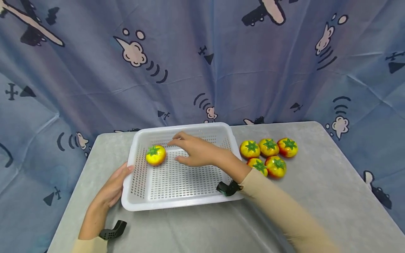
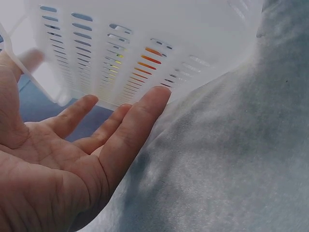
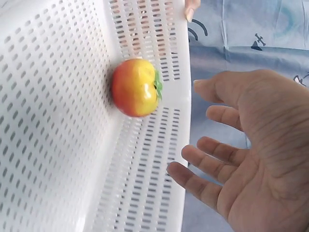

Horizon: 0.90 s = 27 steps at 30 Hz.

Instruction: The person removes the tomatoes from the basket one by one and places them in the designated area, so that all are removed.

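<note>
A white perforated plastic basket [image 1: 183,203] sits on the table, tilted slightly in the head view. My left hand [image 1: 114,185] grips its left side, the thumb over the rim and the fingers [image 2: 137,125] against the outer wall. One yellow-red tomato [image 1: 156,155] with a green leafy top lies inside, near the left wall. Over the basket's middle, my right hand [image 1: 199,149] has its fingers spread and holds nothing. In the right wrist view a gap separates that hand from the tomato [image 3: 136,88].
Several similar tomatoes [image 1: 276,167] cluster on the grey-covered table [image 1: 319,196], just right of the basket. A blue patterned curtain [image 1: 190,70] hangs behind the table. Each wrist wears a black camera mount [image 1: 113,230].
</note>
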### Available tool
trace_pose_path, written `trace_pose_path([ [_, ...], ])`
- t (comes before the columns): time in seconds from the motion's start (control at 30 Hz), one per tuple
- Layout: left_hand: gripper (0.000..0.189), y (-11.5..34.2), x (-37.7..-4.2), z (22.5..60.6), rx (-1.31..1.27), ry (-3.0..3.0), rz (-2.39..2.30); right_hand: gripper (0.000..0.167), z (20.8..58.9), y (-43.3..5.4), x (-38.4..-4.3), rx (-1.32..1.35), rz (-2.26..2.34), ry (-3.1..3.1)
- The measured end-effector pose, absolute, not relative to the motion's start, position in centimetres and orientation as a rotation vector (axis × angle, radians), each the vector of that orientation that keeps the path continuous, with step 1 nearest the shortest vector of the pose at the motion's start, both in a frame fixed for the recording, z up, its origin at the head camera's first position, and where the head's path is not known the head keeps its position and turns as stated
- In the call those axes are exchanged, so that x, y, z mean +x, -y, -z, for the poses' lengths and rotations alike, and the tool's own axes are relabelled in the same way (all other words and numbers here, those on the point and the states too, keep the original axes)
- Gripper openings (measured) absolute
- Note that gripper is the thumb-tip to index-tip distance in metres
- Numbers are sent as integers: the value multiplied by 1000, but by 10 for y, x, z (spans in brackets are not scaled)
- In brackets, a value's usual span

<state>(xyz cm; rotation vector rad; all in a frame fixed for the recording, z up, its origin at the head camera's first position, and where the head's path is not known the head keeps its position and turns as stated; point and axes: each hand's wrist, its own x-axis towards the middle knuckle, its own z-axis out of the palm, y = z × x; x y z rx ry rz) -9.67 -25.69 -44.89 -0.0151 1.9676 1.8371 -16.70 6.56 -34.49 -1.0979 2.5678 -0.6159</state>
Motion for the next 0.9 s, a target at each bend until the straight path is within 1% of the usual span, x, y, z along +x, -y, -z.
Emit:
trace_pose_path([
  [0.37,71,257,-95,447,70,-1954,-1849,58,357,-41,-172,-1156,595,-2545],
  [0.9,71,258,-93,446,45,-1981,-1824,58,370,-14,-183,-1111,567,-2548],
])
